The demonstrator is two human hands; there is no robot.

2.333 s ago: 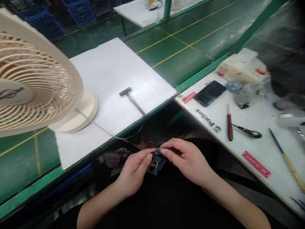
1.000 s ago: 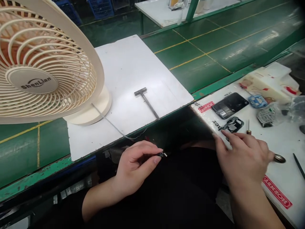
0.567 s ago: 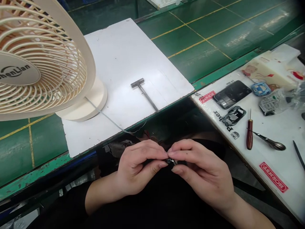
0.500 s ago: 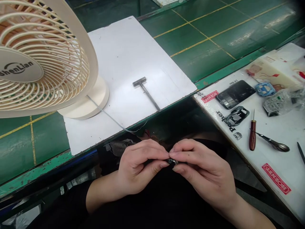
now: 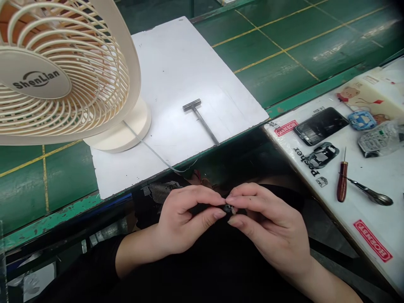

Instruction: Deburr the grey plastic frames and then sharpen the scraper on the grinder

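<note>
1. Hands meet low over the lap, near the bench edge. Left hand (image 5: 181, 216) has thumb and forefinger pinched on a small dark part (image 5: 231, 209); the other fingers are curled.
2. Right hand (image 5: 268, 229) pinches the same part from the right side, fingertips touching those of the left. The part is mostly hidden; only a glint of metal shows.
3. Progress, as a judgement: fitting work on the part is under way and not finished, since both hands are on it and it is not set down.
4. Black frame piece (image 5: 322, 155) lies on the right-hand white board (image 5: 378, 181), just near of a phone (image 5: 321, 126).
5. Awl (image 5: 341, 186) and tweezers (image 5: 372, 194) lie untouched further right.
6. Fan (image 5: 57, 71) stands far left; T-shaped metal tool (image 5: 200, 118) lies beside it.
</note>
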